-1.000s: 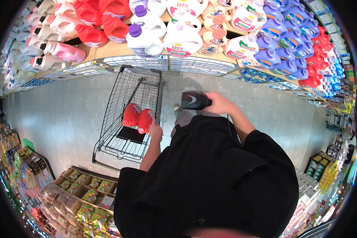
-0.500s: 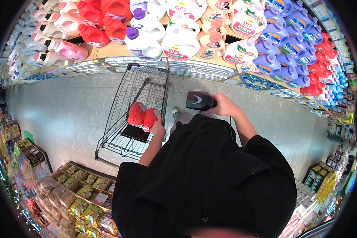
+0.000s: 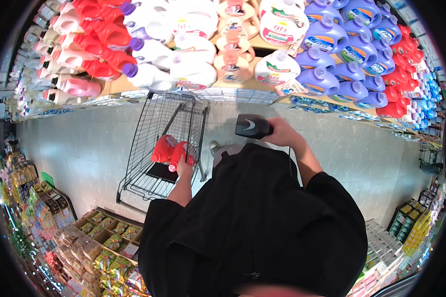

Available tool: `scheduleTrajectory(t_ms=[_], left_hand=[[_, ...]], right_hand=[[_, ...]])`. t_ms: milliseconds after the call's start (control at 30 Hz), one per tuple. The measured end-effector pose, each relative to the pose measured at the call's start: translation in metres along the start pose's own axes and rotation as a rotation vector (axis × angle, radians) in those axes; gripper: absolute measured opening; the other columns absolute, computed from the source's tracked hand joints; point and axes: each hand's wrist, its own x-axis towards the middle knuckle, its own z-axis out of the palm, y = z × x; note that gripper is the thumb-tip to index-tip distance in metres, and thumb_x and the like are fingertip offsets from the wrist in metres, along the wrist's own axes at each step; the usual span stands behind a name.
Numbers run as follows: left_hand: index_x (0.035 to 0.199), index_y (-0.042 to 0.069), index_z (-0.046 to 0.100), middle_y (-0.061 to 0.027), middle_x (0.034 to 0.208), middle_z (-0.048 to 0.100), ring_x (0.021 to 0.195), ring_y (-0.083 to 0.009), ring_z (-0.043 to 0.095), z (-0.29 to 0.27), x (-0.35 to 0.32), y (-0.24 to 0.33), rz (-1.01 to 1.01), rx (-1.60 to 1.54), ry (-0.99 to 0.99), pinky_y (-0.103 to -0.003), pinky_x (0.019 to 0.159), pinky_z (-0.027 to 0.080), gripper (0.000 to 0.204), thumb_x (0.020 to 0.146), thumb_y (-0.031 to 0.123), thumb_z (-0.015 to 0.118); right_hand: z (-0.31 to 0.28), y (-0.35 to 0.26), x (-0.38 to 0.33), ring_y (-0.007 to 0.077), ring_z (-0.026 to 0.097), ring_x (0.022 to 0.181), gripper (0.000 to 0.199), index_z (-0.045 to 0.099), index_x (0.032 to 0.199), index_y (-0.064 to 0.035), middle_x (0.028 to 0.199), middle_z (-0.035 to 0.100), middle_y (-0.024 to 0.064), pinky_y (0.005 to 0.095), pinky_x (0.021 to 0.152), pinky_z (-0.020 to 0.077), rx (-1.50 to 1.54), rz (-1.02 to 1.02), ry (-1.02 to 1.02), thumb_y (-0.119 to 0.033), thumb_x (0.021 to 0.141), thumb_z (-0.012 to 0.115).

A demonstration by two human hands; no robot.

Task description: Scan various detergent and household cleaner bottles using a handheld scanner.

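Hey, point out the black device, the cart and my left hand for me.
Black device (image 3: pixel 252 126): head view, middle of its casing.
Cart (image 3: pixel 148 123): head view, wire mesh of the basket.
Left hand (image 3: pixel 185 169): head view, middle of the hand.

Your top is plain black. Your handheld device is black, marked with a pale crescent. The two cart bottles are red; your cart shows a dark wire grid. Before you, white bottles carry purple caps; other bottles are peach and violet. Your floor is grey, faintly streaked.
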Motion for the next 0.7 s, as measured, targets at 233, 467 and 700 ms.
scheduleTrajectory(t_ms=[233, 467, 700], left_hand=[[0.156, 0.003, 0.022, -0.0325, 0.146, 0.041, 0.131, -0.0453, 0.049, 0.003, -0.023, 0.113, -0.395, -0.059, 0.174, -0.048, 0.109, 0.043, 0.084, 0.086, 0.02, 0.065], [0.142, 0.006, 0.046, -0.0129, 0.13, 0.065, 0.11, -0.0266, 0.063, 0.002, 0.003, 0.281, -0.021, -1.039, -0.291, -0.046, 0.095, 0.048, 0.055, 0.091, 0.018, 0.063], [0.152, 0.015, 0.033, -0.0054, 0.147, 0.047, 0.131, -0.0289, 0.046, -0.043, 0.038, 0.43, 0.05, -1.657, -0.529, -0.056, 0.1, 0.041, 0.069, 0.088, 0.024, 0.059]], right_hand=[[-0.054, 0.036, -0.028, 0.0226, 0.066, 0.078, 0.043, 0.07, 0.11, -0.004, 0.087, 0.072, 0.0144, 0.0356, 0.08, 0.0522, 0.036, 0.044, 0.022, -0.012, 0.068, 0.08], [-0.089, 0.067, -0.048, 0.0086, 0.058, 0.081, 0.034, 0.07, 0.109, -0.0022, 0.086, 0.071, 0.0047, 0.0316, 0.078, 0.0514, 0.112, 0.028, 0.062, -0.011, 0.078, 0.081], [-0.102, 0.063, -0.061, 0.0124, 0.064, 0.088, 0.036, 0.071, 0.111, -0.0024, 0.096, 0.075, 0.0078, 0.0331, 0.085, 0.052, 0.017, 0.032, 0.119, -0.009, 0.077, 0.082]])
